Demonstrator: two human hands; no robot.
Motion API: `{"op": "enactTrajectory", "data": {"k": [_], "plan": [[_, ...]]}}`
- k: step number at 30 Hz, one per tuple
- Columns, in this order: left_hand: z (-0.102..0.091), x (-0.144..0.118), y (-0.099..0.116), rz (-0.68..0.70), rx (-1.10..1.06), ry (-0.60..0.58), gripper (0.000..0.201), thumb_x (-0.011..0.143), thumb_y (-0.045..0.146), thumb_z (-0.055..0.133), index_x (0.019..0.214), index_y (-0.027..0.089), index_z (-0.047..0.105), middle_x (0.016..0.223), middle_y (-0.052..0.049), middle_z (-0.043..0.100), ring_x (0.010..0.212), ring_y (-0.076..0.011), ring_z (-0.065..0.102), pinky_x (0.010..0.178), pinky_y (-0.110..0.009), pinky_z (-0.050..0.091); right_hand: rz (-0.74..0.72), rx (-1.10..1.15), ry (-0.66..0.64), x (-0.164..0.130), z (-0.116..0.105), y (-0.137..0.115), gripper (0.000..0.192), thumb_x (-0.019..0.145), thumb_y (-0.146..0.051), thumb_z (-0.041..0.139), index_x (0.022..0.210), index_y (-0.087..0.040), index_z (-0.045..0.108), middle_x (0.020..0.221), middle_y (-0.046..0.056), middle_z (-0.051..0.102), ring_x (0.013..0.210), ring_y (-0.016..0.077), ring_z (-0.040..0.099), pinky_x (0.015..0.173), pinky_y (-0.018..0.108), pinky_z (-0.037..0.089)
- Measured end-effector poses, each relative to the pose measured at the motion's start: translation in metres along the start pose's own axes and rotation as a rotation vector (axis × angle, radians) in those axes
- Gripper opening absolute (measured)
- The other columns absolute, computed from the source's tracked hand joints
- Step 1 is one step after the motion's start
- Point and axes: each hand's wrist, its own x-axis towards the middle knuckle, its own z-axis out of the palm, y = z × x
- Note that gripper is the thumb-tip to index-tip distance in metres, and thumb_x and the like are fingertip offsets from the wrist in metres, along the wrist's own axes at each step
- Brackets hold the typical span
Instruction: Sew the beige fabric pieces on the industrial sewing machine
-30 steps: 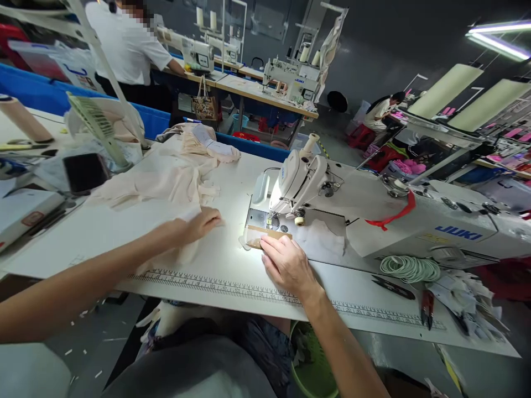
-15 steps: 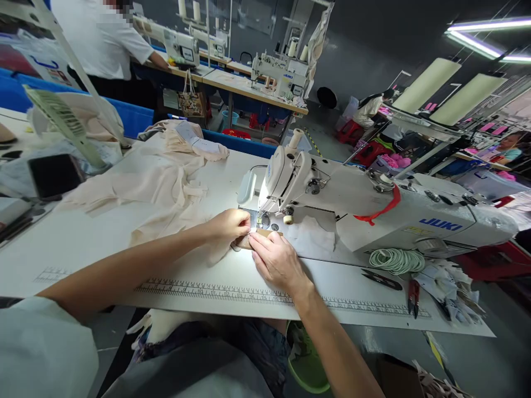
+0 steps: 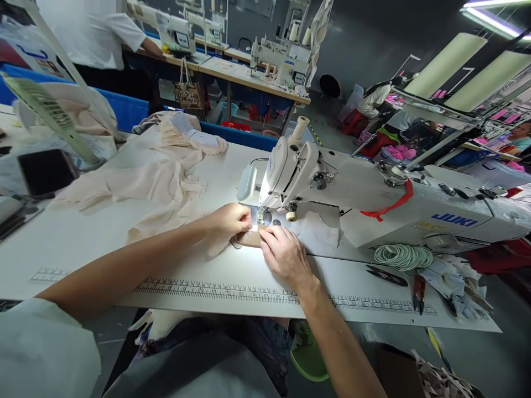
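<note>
Beige strip lies at the machine foot, table middle | left hand fingers curled, pinching its far edge | right hand flat, pressing its near end | judgement: keep edge aligned, fingertips off needle | cloth left.

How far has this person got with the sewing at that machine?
Early on, it seems. Done: a small tan fabric piece lies at the needle of the JUKI sewing machine. In hand: the left hand and right hand both press it flat on the lit bed. No stitched seam can be made out. Left: a pile of cream fabric lies beyond the left arm.
</note>
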Motion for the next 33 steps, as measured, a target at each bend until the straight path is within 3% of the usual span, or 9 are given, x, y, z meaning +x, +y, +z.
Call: {"op": "enactTrajectory", "data": {"k": [4,8,11,13,16,18,24,33], "plan": [[-0.001,0.001,0.0,0.014,0.032,-0.006,0.013,0.078,0.028,0.055,0.07,0.019,0.058,0.068,-0.001,0.068,0.064,-0.0161,0.063,0.058,-0.026,0.045,-0.01,-0.046,-0.025,0.003,0.002,-0.002,0.033,0.102,-0.023,0.046,0.13,-0.019,0.063,0.104,0.009,0.064,0.091,0.0228,0.057,0.08,0.036,0.044],[-0.003,0.001,0.005,-0.001,0.18,-0.008,0.013,0.079,0.028,0.056,0.074,0.019,0.063,0.073,-0.001,0.07,0.069,-0.0173,0.064,0.06,-0.027,0.044,-0.04,-0.113,-0.045,0.006,0.003,-0.003,0.031,0.102,-0.025,0.048,0.126,-0.02,0.067,0.103,0.009,0.063,0.087,0.0222,0.055,0.074,0.035,0.039],[-0.005,-0.006,0.017,0.022,0.478,0.134,0.015,0.084,0.026,0.055,0.079,0.018,0.066,0.086,-0.005,0.071,0.072,-0.0199,0.063,0.062,-0.03,0.044,-0.063,-0.154,-0.06,0.008,0.003,-0.003,0.03,0.102,-0.024,0.046,0.123,-0.02,0.068,0.102,0.009,0.064,0.083,0.0217,0.054,0.071,0.035,0.038],[-0.004,-0.016,0.025,0.188,0.648,0.215,0.02,0.089,0.021,0.049,0.081,0.015,0.067,0.092,-0.01,0.069,0.074,-0.0218,0.062,0.064,-0.034,0.047,-0.075,-0.173,-0.067,0.01,0.004,-0.002,0.029,0.102,-0.024,0.046,0.118,-0.019,0.069,0.1,0.009,0.064,0.08,0.0209,0.053,0.07,0.035,0.037],[0.008,-0.035,0.025,0.541,0.739,0.203,0.027,0.094,0.014,0.041,0.087,0.013,0.067,0.094,-0.014,0.068,0.085,-0.0251,0.063,0.075,-0.038,0.053,-0.089,-0.188,-0.074,0.011,0.004,-0.002,0.025,0.101,-0.023,0.046,0.106,-0.019,0.07,0.097,0.008,0.064,0.076,0.0202,0.052,0.068,0.034,0.037],[0.02,-0.045,0.019,0.647,0.744,0.231,0.026,0.093,0.011,0.041,0.095,0.011,0.067,0.097,-0.015,0.068,0.092,-0.0263,0.062,0.083,-0.04,0.055,-0.088,-0.179,-0.074,0.012,0.003,-0.002,0.025,0.101,-0.023,0.046,0.105,-0.019,0.07,0.097,0.008,0.064,0.076,0.0205,0.052,0.068,0.035,0.037],[0.044,-0.053,-0.002,0.588,0.703,0.304,0.027,0.093,0.013,0.044,0.106,0.012,0.067,0.104,-0.015,0.067,0.095,-0.0268,0.061,0.084,-0.042,0.056,-0.065,-0.133,-0.053,0.009,0.003,-0.006,0.027,0.099,-0.02,0.049,0.118,-0.019,0.069,0.098,0.008,0.064,0.082,0.0212,0.054,0.07,0.035,0.038],[0.038,-0.031,-0.008,0.557,0.814,0.263,0.026,0.097,0.016,0.041,0.094,0.009,0.066,0.102,-0.017,0.064,0.094,-0.0273,0.057,0.081,-0.038,0.054,0.102,-0.118,0.143,0.006,0.008,0.022,0.033,0.102,-0.019,0.044,0.12,-0.017,0.071,0.102,0.011,0.068,0.088,0.023,0.061,0.079,0.037,0.043]]}}
